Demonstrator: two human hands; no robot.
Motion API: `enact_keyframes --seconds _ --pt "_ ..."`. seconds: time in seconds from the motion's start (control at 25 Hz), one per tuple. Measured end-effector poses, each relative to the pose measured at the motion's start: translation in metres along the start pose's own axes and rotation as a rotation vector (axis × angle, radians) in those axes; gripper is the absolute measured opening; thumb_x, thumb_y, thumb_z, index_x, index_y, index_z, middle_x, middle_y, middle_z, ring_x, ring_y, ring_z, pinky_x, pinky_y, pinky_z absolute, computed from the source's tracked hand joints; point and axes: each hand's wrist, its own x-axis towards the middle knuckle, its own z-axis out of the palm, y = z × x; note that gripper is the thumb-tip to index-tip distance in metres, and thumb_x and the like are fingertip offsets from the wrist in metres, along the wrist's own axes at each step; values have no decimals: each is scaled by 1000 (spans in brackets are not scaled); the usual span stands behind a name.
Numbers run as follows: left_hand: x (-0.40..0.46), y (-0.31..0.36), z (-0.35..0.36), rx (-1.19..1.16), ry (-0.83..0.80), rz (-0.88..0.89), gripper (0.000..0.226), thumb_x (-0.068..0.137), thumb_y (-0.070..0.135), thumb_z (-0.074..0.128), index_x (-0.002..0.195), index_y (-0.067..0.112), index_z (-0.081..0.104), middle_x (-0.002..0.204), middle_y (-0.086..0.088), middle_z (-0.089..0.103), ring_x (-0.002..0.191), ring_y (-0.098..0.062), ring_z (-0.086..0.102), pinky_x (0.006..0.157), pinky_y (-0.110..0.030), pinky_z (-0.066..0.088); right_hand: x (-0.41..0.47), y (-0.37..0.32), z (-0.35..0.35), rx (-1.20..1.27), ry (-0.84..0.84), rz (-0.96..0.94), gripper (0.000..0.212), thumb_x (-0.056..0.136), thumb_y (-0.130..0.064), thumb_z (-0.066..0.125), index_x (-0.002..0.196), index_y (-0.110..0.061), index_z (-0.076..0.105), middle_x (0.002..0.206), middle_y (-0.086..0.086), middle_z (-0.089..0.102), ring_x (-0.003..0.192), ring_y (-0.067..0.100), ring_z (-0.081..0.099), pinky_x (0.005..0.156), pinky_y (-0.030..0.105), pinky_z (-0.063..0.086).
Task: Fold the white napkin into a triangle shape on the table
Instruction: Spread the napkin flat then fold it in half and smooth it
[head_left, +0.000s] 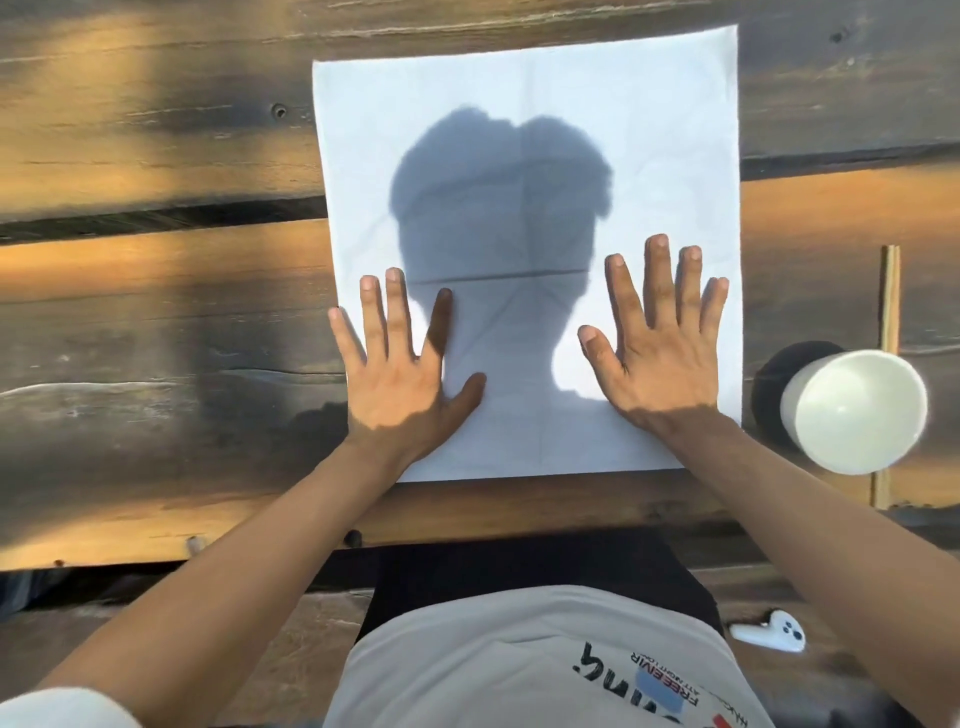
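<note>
White napkin (524, 130) lies unfolded, creased — left hand (402, 371) and right hand (660, 358) pressing flat, fingers spread.

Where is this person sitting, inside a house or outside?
Probably outside, at a rough wooden plank table, maybe a picnic table. Strong low sunlight throws a sharp head shadow on the white napkin that both flat hands, left hand and right hand, press on. A white cup stands beside it.
</note>
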Motion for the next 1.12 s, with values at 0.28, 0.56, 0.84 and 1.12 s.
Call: enact_keyframes --seconds 0.28,0.56,0.84,1.12 --pt "2 3 -9 -73 35 -1 76 101 66 22 165 25 14 170 -21 1 156 -45 -5 119 -73 1 -4 -2 -2 38 60 -6 76 101 -60 27 163 -22 5 170 12 -6 156 36 -9 121 65 0" --pt "108 15 -13 -178 223 120 63 106 51 39 160 19 34 168 -19 20 156 -42 12 121 -67 9 75 -39 -19 54 89 -183 72 104 -59 25 163 -23 3 170 9 -6 155 38 -7 121 65 0" --pt "106 11 -8 -102 135 43 71 105 58 29 165 22 14 171 -17 4 158 -39 -1 120 -70 3 85 -39 -20 36 123 -229 75 103 -61 27 163 -19 8 170 12 -1 155 40 -3 120 66 1" --pt "145 4 -12 -91 114 38 65 105 61 28 163 34 17 172 -9 9 158 -38 2 120 -69 5 142 -41 -19 -14 143 -246 68 104 -58 28 162 -24 19 169 11 12 155 39 9 121 64 8"
